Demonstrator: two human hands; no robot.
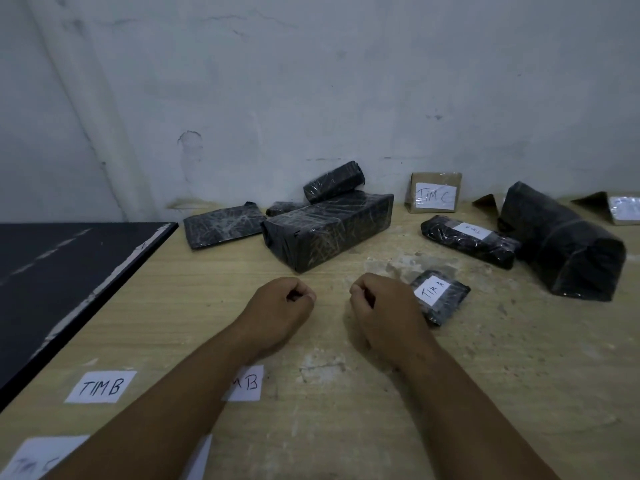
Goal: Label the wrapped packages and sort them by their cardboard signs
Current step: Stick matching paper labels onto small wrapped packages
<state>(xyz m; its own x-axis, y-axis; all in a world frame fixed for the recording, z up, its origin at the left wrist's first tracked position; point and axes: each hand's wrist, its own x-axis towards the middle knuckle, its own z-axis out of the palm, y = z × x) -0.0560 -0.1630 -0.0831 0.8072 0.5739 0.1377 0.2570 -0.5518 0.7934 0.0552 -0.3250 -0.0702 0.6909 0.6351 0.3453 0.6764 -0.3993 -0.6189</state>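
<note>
Both fists rest on the wooden table (346, 410), fingers curled, holding nothing: my left hand (280, 311) and my right hand (381, 310). Just right of my right hand lies a small black wrapped package labelled TIM A (441, 296). A second labelled package (471, 240) lies further back. Unlabelled black packages sit behind my hands: a big box (329, 230), a flat one (223, 226), a small one on top (334, 181), and a large bundle (561, 244) at right. A cardboard sign TIM C (434, 194) stands by the wall. Paper labels TIM B (100, 386) lie near left.
A black board (69, 275) covers the table's left side. Another folded cardboard sign (620, 206) stands at the far right, its writing unreadable. A second TIM B label (247, 384) is partly under my left forearm, and larger paper (31, 459) lies at the near left edge.
</note>
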